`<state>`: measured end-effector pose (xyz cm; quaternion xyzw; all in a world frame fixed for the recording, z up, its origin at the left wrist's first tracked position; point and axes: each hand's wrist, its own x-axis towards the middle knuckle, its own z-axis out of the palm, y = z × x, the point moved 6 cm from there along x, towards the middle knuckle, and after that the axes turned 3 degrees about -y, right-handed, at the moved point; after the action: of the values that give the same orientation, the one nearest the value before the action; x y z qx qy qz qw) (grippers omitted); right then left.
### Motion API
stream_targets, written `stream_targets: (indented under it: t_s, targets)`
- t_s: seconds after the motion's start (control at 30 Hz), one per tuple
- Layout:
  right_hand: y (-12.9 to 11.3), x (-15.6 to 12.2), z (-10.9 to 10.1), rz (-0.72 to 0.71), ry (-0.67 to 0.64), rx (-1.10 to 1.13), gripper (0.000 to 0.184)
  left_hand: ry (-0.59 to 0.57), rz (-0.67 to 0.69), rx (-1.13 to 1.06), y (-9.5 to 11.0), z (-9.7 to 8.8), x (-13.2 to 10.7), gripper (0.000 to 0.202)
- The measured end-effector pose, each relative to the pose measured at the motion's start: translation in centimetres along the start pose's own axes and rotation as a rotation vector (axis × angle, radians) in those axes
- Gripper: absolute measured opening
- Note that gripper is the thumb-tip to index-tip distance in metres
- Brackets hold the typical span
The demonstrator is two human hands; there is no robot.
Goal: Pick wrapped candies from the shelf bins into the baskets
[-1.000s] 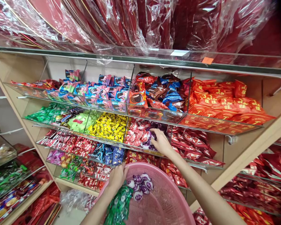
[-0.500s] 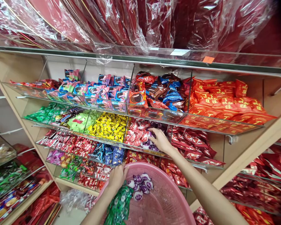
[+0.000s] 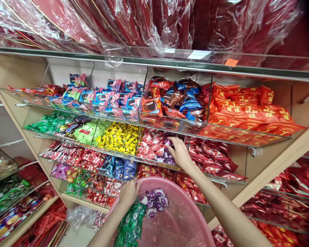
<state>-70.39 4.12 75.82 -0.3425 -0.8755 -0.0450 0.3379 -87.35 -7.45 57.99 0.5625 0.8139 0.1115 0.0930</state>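
My right hand (image 3: 179, 152) reaches into a clear shelf bin of red-white and purple wrapped candies (image 3: 154, 145), fingers curled down among the purple ones at the bin's right side. Whether it holds one is hidden. My left hand (image 3: 128, 192) grips the rim of a pink plastic basket (image 3: 185, 219) held below the shelf. Several purple-and-white candies (image 3: 154, 200) lie inside the basket. A bundle of green wrapped sweets (image 3: 130, 226) hangs under my left hand at the basket's edge.
Tiered clear acrylic bins hold yellow candies (image 3: 121, 137), green sweets (image 3: 48, 124), blue biscuit packs (image 3: 113, 99), and red packets (image 3: 249, 109). Red items in plastic wrap (image 3: 144, 24) hang overhead. A wooden shelf frame (image 3: 278, 161) runs on the right; more stock sits at the left (image 3: 7, 192).
My right hand has shifted slightly within the candy bin, fingers digging among the purple candies. The left hand and basket have stayed put.
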Motion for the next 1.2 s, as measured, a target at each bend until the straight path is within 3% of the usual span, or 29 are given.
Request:
stream_targets:
  t_s: [0.2,0.33,0.4,0.5,0.6,0.73,0.83,1.0,1.2]
  targets:
    - [-1.2,-1.6,-2.0,-0.030,0.081,-0.131,0.031,0.008,0.005,0.007,-0.1,0.2,0.1,0.044]
    - [-2.6,-4.2,-3.3,-0.075,0.086,-0.059,0.033,0.021,0.011,0.002,0.0,0.2,0.1,0.042]
    - [-3.7,-5.9,-3.3,-0.117,0.023,0.035,0.034,0.013,0.007,-0.001,-0.1,0.2,0.1,0.042]
    - [-4.8,-8.7,-1.5,-0.163,-0.182,0.202,0.036,0.003,0.005,-0.005,0.0,0.2,0.1,0.043]
    - [-4.8,-11.7,2.0,-0.176,-0.419,0.291,0.035,-0.007,0.006,-0.003,0.1,0.1,0.1,0.043]
    - [-3.9,-15.2,5.9,-0.194,-0.681,0.296,0.030,-0.029,-0.005,-0.010,0.1,0.1,0.0,0.045]
    - [-3.5,-17.2,7.1,-0.246,-0.795,0.251,0.025,-0.017,-0.002,-0.001,0.1,0.2,0.0,0.046]
    - [-3.8,-19.3,8.7,-0.437,-0.814,0.097,0.025,0.013,0.011,0.016,0.0,0.3,0.1,0.044]
    - [-4.5,-20.0,10.6,-0.676,-0.589,-0.119,0.015,0.010,0.006,0.007,0.1,0.1,0.0,0.042]
